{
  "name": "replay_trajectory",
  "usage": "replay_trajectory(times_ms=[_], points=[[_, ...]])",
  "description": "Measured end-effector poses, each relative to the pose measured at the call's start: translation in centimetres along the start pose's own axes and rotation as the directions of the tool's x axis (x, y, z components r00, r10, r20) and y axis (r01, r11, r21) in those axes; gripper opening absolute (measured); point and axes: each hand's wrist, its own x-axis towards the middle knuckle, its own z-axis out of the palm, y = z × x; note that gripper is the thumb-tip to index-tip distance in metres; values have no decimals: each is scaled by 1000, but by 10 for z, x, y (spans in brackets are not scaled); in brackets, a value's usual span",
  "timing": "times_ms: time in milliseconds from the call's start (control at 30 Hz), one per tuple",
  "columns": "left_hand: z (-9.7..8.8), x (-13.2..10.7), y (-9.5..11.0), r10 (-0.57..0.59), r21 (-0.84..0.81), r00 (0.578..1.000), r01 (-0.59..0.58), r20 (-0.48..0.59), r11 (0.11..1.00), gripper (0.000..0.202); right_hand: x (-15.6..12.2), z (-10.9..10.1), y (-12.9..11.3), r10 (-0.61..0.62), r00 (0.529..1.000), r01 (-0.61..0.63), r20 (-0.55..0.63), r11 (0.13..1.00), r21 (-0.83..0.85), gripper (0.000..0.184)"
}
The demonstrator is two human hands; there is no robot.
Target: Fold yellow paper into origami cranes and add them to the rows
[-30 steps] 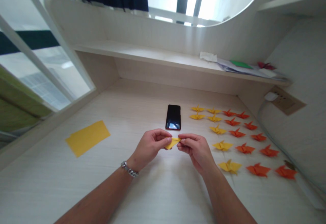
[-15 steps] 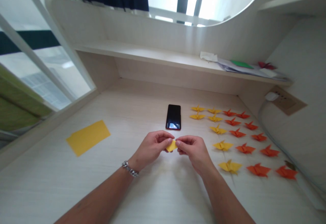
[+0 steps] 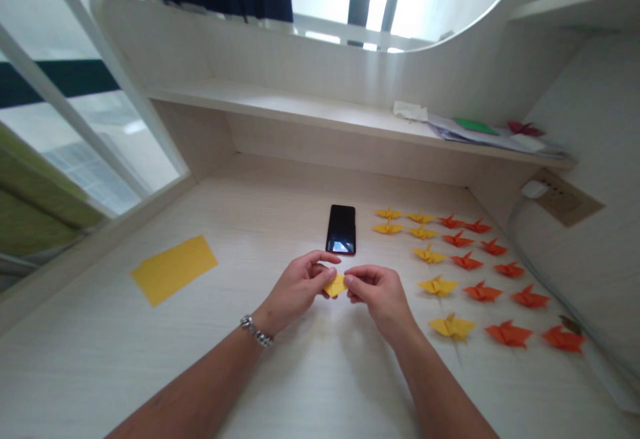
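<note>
A small folded piece of yellow paper [image 3: 336,285] is pinched between both hands, above the desk's middle. My left hand [image 3: 299,284] grips its left side with the thumb on top and the index finger lifted away. On the opposite side, my right hand [image 3: 379,294] holds the paper's right corner between thumb and fingers. The fingers partly cover the paper. Just beyond my hands lies a black phone [image 3: 341,228]. To the right, yellow paper cranes [image 3: 438,286] and orange paper cranes [image 3: 482,292] stand in rows.
Flat yellow paper sheets [image 3: 175,270] lie on the left of the desk. A shelf [image 3: 300,109] runs along the back, bearing papers [image 3: 480,134] on its right. A grey cable [image 3: 530,266] runs down the right side from a plug [image 3: 534,189].
My left index finger has lifted off the paper, which now shows more of its upper surface. My right hand has barely moved.
</note>
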Motion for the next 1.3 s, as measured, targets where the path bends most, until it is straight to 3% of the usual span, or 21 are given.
replay_trajectory(times_ms=[533, 933, 1133, 1300], points=[[-2, 0, -2, 11, -4, 999, -11, 34, 1000, 34, 1, 1, 3, -66, 997, 65, -37, 997, -34, 18], [-2, 1, -8, 66, -18, 997, -66, -30, 998, 26, -1, 5, 5, -169, 985, 171, 25, 980, -103, 13], [-2, 0, -7, -2, -141, 993, -15, -115, 990, 28, -3, 9, 6, -194, 980, 198, 47, 974, -113, 11], [-6, 1, -7, -72, -191, 995, 58, -68, 980, 28, -2, 6, 3, -178, 982, 182, 61, 980, -76, 9]])
